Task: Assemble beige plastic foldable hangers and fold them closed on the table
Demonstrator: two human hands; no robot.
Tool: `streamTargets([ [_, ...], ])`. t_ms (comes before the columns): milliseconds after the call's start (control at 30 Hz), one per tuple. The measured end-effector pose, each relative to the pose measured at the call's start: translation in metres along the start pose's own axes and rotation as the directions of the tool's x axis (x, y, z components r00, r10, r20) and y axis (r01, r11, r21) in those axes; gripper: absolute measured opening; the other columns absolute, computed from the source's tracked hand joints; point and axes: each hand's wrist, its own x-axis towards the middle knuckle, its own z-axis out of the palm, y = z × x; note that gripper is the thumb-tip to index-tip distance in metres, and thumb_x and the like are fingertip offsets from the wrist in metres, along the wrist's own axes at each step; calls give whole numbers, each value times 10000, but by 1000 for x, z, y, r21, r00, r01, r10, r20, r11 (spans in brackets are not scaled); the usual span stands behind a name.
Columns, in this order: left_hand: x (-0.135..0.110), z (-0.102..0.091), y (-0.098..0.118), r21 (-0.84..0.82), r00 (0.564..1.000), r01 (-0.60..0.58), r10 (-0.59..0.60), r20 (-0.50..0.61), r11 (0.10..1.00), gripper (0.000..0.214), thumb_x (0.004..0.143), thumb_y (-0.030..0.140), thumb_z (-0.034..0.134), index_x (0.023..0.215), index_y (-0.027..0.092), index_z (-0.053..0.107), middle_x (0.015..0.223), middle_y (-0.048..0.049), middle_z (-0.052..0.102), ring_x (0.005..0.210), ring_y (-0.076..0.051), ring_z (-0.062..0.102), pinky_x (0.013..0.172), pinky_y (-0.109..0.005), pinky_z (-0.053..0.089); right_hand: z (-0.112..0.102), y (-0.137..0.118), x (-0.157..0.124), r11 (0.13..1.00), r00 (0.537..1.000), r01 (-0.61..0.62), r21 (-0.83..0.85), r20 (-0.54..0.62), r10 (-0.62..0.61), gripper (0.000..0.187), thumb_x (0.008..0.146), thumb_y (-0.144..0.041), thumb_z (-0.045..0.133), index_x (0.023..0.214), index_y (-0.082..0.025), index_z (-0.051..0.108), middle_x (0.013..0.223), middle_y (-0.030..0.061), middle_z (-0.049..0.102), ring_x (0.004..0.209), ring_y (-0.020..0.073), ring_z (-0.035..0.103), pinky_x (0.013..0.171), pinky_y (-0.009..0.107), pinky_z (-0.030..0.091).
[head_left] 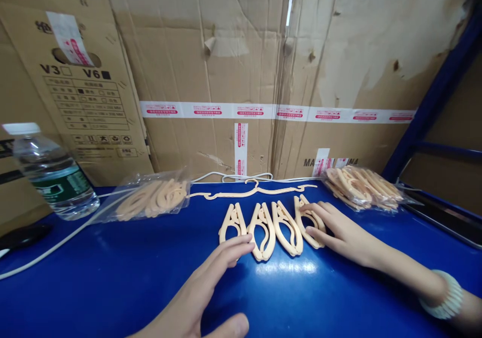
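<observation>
Several beige folding hangers, folded shut, lie side by side on the blue table. My left hand (203, 283) is open, thumb apart. Its stretched fingertips reach the lower part of the leftmost folded hanger (226, 222) and the edge of the neighbouring one (270, 232), partly covering the first. Another folded hanger (289, 232) lies between these and the rightmost hanger (319, 225). My right hand (344, 230) has its thumb and fingers on that rightmost hanger, hiding part of its right side. Behind the row, an unfolded hanger (235, 194) lies with its hook pointing away.
Clear bags of folded hangers lie at the left (150, 200) and right (361, 187). A water bottle (56, 177), a black mouse (24, 236) and white cable (48, 260) are at left. A dark phone-like device (444, 220) lies right. Cardboard (211, 77) stands behind the blue table (113, 267).
</observation>
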Motion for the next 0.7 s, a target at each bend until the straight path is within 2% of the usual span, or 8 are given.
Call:
streamTargets([
  [133,1,2,-1,123,996,-81,84,-22,989,516,826,261,672,1323,360,574,1379,-26,586,1284,-319,507,1099,-475,401,1,-5,0,998,1000,10,-66,19,-9,370,988,-429,409,1261,-214,535,1007,111,571,926,284,549,864,457,453],
  [267,2,9,-5,300,979,-195,206,-6,934,412,845,203,609,1224,357,652,1239,-16,686,1168,-310,581,1054,-436,430,1,-6,-1,994,999,12,-105,54,-6,410,1002,-461,381,1289,-205,522,984,110,544,891,279,536,835,459,451],
  [400,1,14,-10,406,975,-214,221,30,889,477,813,181,644,1262,341,632,1342,-17,622,1246,-344,526,1123,-494,321,-3,-10,-5,997,999,25,-67,30,-23,457,999,-505,377,1329,-220,509,1051,117,534,942,285,546,875,465,455],
  [467,1,12,-10,443,977,-213,205,66,871,540,802,227,688,1321,333,585,1403,-23,568,1309,-363,475,1156,-533,248,-5,-17,-7,998,998,48,-34,30,-47,465,995,-499,399,1368,-232,478,1146,126,523,1031,290,538,928,455,446],
  [533,2,7,-8,488,974,-227,191,123,843,580,816,301,708,1371,324,537,1438,-35,528,1338,-370,447,1155,-554,242,-8,-22,-7,997,996,82,-10,24,-82,462,994,-477,424,1390,-242,451,1231,127,507,1110,286,519,974,439,432],
  [600,3,1,-4,543,966,-255,184,182,800,577,844,370,692,1390,315,515,1455,-47,504,1340,-366,449,1137,-556,285,-11,-19,-5,994,993,108,-13,-41,-109,438,994,-455,431,1374,-239,463,1253,123,515,1137,280,516,990,431,426],
  [700,4,-3,0,648,954,-283,136,268,707,547,891,392,628,1409,287,487,1496,-51,445,1361,-343,427,1118,-556,328,-27,12,2,993,954,66,-93,-286,-90,391,964,-465,440,1233,-212,570,1158,118,591,1084,284,553,957,429,442],
])
